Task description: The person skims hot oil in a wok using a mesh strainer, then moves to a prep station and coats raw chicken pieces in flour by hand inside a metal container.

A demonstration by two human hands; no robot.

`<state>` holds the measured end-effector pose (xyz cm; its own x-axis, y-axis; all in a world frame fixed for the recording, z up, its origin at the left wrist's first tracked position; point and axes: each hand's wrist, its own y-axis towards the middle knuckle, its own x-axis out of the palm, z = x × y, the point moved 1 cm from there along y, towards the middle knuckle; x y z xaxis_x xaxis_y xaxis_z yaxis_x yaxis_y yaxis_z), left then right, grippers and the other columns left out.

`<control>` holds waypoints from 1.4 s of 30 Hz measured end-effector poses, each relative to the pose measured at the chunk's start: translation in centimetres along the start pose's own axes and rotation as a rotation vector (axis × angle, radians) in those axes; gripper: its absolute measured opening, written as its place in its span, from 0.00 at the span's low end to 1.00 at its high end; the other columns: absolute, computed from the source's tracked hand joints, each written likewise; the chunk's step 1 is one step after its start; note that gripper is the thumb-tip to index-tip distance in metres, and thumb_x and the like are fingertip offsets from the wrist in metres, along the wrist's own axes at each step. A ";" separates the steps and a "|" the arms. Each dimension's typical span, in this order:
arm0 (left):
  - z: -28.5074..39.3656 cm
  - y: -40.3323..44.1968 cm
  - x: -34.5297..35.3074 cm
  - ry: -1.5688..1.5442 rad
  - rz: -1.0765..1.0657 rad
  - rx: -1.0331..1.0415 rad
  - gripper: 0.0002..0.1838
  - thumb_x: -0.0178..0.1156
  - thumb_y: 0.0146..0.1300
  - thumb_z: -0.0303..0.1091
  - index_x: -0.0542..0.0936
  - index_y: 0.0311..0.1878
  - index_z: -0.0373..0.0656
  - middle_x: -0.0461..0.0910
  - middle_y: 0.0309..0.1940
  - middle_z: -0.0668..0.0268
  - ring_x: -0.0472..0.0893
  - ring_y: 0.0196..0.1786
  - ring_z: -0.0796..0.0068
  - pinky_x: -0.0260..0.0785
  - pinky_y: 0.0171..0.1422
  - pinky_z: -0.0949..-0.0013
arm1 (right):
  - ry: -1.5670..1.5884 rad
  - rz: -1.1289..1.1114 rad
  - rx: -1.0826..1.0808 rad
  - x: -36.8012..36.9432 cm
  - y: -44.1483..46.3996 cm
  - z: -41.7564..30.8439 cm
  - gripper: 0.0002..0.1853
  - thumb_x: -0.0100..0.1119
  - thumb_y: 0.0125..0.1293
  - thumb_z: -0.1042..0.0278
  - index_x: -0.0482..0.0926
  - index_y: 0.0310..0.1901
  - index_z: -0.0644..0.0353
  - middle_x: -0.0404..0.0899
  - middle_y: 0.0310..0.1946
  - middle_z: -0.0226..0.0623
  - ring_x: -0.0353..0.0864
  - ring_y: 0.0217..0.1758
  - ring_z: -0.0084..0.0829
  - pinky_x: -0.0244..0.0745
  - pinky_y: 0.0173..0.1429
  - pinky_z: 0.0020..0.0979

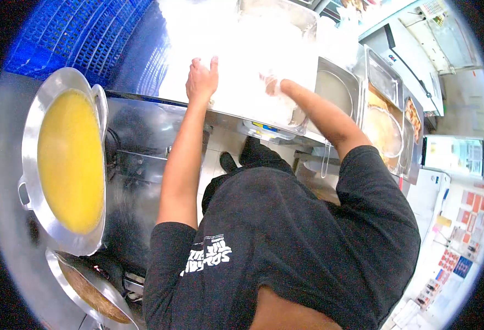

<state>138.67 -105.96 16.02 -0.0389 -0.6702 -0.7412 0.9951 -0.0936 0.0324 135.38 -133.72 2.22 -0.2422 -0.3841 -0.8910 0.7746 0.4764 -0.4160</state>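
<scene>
Head view, read from the fingers outward: the right hand (269,85) reaches down to white matter (281,110) lying before the person, its fingers so washed out by glare that one cannot tell whether they grasp or lie loose. The left hand (201,81), back uppermost, has bent fingers and a thumb set apart over the bright counter; whether anything lies beneath the palm cannot be told. Its place beside the white matter may serve to steady the body or the load.

The white matter appears bounded on the right by a metal pan (309,27), whose wall presumably keeps it from spreading. Immediately right stands a second pan (356,88) with greyish contents; farther right, a round strainer (402,140) rests over tan material, probably so that loose bits fall through.

To the left, beyond the left arm, a wide wok (31,159) holds yellow liquid, its loop handles projecting clear of the bowl, apparently for lifting. A smaller wok (55,269) with brown contents sits nearer; a blue crate (96,36) occupies the far left.
</scene>
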 end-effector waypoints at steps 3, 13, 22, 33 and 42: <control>-0.2 0.0 0.1 -0.003 0.011 0.024 0.36 0.48 0.64 0.59 0.66 0.57 0.32 0.73 0.52 0.42 0.74 0.57 0.47 0.66 0.60 0.52 | 0.365 0.011 0.237 -2.5 0.0 -6.2 0.31 0.51 0.59 0.61 0.62 0.66 0.59 0.68 0.58 0.62 0.77 0.52 0.50 0.72 0.56 0.48; -0.5 -0.2 -0.2 -0.037 0.003 0.009 0.35 0.49 0.64 0.59 0.66 0.57 0.32 0.73 0.53 0.44 0.74 0.56 0.47 0.66 0.59 0.52 | 0.051 -0.045 0.045 -3.8 -1.6 2.2 0.25 0.49 0.62 0.58 0.70 0.58 0.62 0.76 0.49 0.55 0.78 0.47 0.48 0.71 0.55 0.43; -0.1 -0.3 -0.4 -0.044 0.003 0.003 0.35 0.49 0.64 0.58 0.66 0.57 0.33 0.73 0.53 0.44 0.74 0.57 0.48 0.66 0.59 0.52 | 0.260 -0.265 0.288 -3.8 -6.4 -7.7 0.25 0.48 0.65 0.50 0.72 0.58 0.58 0.77 0.51 0.51 0.76 0.53 0.48 0.66 0.62 0.41; 0.6 -0.1 -0.3 0.010 -0.020 -0.013 0.34 0.49 0.64 0.58 0.66 0.58 0.32 0.73 0.54 0.44 0.73 0.57 0.48 0.65 0.60 0.53 | 0.211 -0.156 0.241 -2.8 4.0 0.3 0.15 0.51 0.59 0.59 0.82 0.40 0.59 0.81 0.45 0.43 0.78 0.53 0.40 0.72 0.56 0.43; 0.5 -0.1 0.2 0.038 0.012 0.027 0.34 0.49 0.64 0.58 0.67 0.57 0.33 0.73 0.53 0.44 0.73 0.57 0.48 0.65 0.59 0.54 | 0.867 0.022 0.127 -7.3 4.3 -1.8 0.44 0.65 0.51 0.44 0.63 0.65 0.64 0.64 0.63 0.57 0.69 0.62 0.49 0.65 0.66 0.40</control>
<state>138.56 -106.47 16.25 -0.0230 -0.6426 -0.7658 0.9926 -0.1061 0.0592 139.44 -127.42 6.57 -0.5449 0.3858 -0.7444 0.8312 0.3651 -0.4192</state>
